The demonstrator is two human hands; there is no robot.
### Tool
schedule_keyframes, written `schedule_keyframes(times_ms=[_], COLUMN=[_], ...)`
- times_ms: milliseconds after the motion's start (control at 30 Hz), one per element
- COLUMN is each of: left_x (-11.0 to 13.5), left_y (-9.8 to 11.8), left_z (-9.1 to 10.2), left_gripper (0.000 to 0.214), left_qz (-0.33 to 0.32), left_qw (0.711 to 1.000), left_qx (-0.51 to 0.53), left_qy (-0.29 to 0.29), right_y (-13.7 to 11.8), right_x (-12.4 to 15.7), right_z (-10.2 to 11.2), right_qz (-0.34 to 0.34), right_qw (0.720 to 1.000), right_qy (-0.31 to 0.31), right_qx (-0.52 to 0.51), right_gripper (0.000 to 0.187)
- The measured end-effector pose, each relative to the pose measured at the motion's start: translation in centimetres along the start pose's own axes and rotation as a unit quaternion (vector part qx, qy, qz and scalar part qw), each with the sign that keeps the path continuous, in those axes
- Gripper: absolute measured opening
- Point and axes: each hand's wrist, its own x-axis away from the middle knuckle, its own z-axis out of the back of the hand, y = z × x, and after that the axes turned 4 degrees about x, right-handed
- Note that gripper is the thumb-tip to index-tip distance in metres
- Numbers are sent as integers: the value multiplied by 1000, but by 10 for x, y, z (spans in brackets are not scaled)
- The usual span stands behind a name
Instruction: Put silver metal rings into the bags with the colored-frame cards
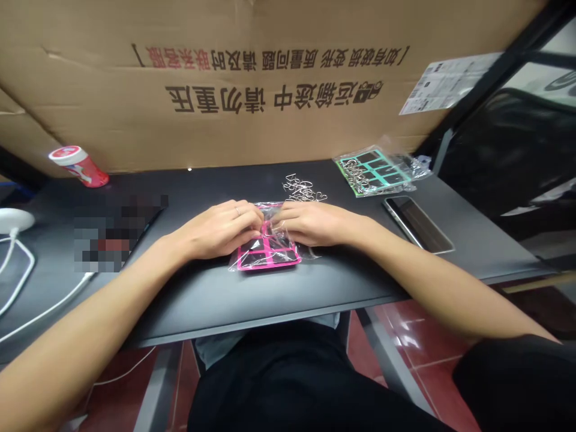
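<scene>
A pink flat frame with rectangular openings [269, 261] lies on the dark desk inside a clear plastic bag [233, 264]. My left hand [222, 227], with a ring on one finger, rests over the bag's left side, its fingers bent and closed on the plastic. From the other side my right hand [312, 223] pinches the bag's upper right part; its fingertips are partly hidden by the film. Just beyond the right hand is a loose heap of thin silver wire hooks [303, 187].
A second clear bag [378, 171] at back right holds teal and green frames with wire pieces. A phone [418, 223] lies before it. At left are a red bottle with a white lid [80, 166], a blurred-out dark item and white cables [51, 312]. Cardboard [270, 138] walls the back.
</scene>
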Motion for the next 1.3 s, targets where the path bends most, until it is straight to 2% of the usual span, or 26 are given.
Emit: schedule_keyframes(times_ms=[200,467,567,867,1300], left_x=[0,0,0,-2,-1], left_y=[0,0,-1,4,0], left_z=[0,1,1,5,3], left_gripper=[10,9,11,20,20], left_qz=[-2,5,1,24,29], left_qw=[1000,1000,1000,999,998], left_qx=[5,18,12,11,7], left_qy=[-4,-17,-25,-47,-60], right_y=[1,9,11,6,6], right_x=[3,10,11,9,10], right_z=[5,12,13,14,15], right_qz=[-36,-165,-190,-178,-190], right_qw=[999,979,972,976,973], right_qy=[-35,-75,-77,-83,-94], right_qx=[16,92,115,97,89], right_gripper=[32,26,26,28,26])
